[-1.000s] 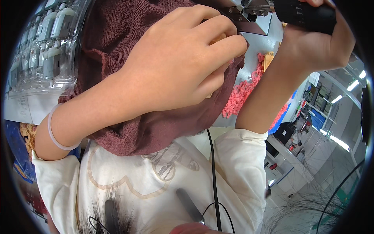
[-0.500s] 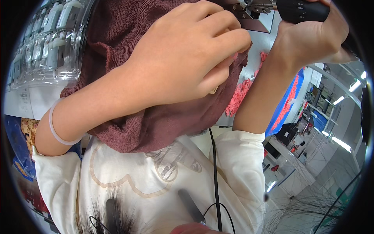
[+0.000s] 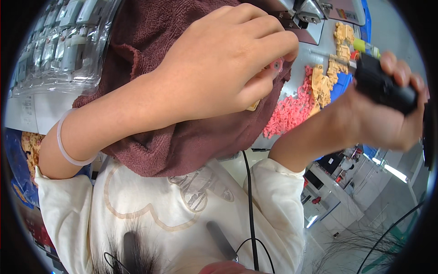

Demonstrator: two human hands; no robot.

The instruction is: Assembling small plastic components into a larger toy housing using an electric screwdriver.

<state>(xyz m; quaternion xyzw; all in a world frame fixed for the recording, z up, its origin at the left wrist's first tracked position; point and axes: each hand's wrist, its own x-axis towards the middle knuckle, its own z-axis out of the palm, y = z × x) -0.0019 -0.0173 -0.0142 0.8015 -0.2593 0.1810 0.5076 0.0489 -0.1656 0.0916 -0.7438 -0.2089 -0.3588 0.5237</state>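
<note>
Pink in the left hand (image 3: 223,66): holds a small part (image 3: 276,65) between thumb (image 3: 258,89) and bent fingers (image 3: 276,43), with the grip closed and hiding most of it, above a dark red towel (image 3: 141,155). Wraps the right hand (image 3: 381,118) round a black tool (image 3: 383,86), pointing its thin rod (image 3: 351,64) left, near yellow parts (image 3: 320,84) and pink bits (image 3: 287,116) on the bench (image 3: 299,66).

Room, right side | bright strip light (image 3: 395,173) | pale bench (image 3: 327,188) (cluttered along one edge) | grey floor (image 3: 385,203)
</note>
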